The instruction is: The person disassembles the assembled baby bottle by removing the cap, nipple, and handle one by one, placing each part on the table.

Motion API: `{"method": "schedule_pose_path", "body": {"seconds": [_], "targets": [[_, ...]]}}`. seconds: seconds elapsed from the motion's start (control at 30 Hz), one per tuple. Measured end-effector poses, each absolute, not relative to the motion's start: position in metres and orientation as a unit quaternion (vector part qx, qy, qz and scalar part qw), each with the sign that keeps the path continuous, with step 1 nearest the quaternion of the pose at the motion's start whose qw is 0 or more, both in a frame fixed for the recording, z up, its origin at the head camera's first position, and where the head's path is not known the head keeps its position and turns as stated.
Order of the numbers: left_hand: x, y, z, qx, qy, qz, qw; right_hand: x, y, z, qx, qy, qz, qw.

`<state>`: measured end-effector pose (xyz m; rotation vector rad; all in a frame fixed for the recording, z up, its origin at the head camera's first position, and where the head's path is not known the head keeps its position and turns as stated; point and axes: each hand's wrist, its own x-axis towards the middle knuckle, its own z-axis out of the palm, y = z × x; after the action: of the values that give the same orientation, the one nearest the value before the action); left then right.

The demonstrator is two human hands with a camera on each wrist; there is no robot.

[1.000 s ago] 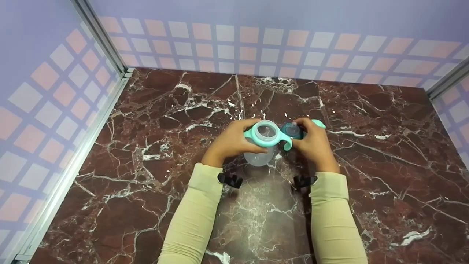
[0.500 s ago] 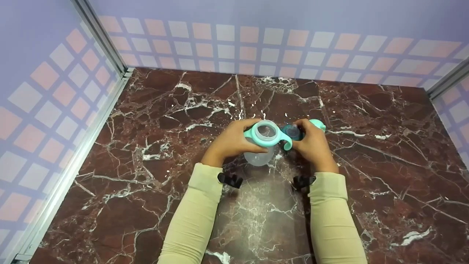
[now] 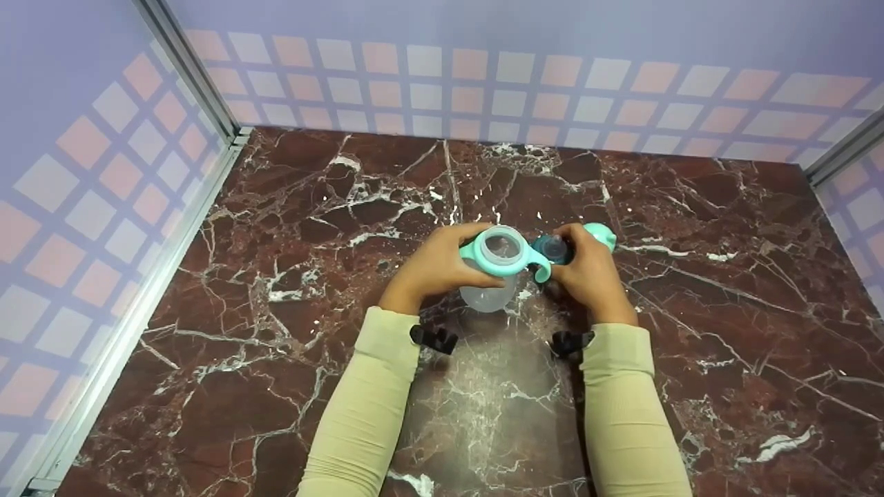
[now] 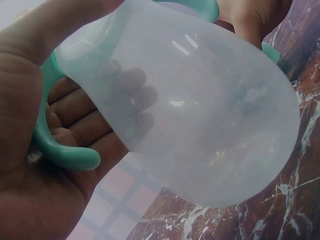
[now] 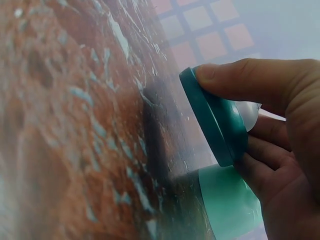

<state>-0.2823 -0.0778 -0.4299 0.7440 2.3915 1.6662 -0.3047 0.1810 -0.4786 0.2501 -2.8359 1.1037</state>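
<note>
My left hand (image 3: 431, 266) grips a translucent baby bottle (image 4: 200, 115), its fingers and thumb around the neck. The bottle's mouth is open and faces up. A mint handle ring (image 3: 507, 269) sits around the neck, one curved handle (image 4: 75, 156) by my palm and the other pointing right. My right hand (image 3: 592, 273) pinches a dark teal collar (image 5: 215, 117) with a clear nipple (image 5: 248, 112) in it. The collar is close to the right-hand handle, just above the marble surface. Next to my right fingers a mint cap (image 3: 601, 237) stands on the surface, partly hidden by the hand.
The dark red marble table (image 3: 331, 386) has white veins and small pale specks near its middle. A lilac panel (image 3: 483, 83) with pink and white squares closes off the back. More panels with metal posts (image 3: 193, 69) stand at the sides.
My right hand has shifted slightly with the teal collar, and the nipple has tilted a little. More of the mint cap shows beside it. The left hand and bottle have stayed in place.
</note>
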Motion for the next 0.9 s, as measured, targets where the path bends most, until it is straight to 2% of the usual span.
{"method": "schedule_pose_path", "body": {"seconds": [0.9], "targets": [[-0.286, -0.079, -0.436, 0.267, 0.79, 0.548, 0.059, -0.305, 0.185, -0.485, 0.031, -0.934, 0.355, 0.027]]}}
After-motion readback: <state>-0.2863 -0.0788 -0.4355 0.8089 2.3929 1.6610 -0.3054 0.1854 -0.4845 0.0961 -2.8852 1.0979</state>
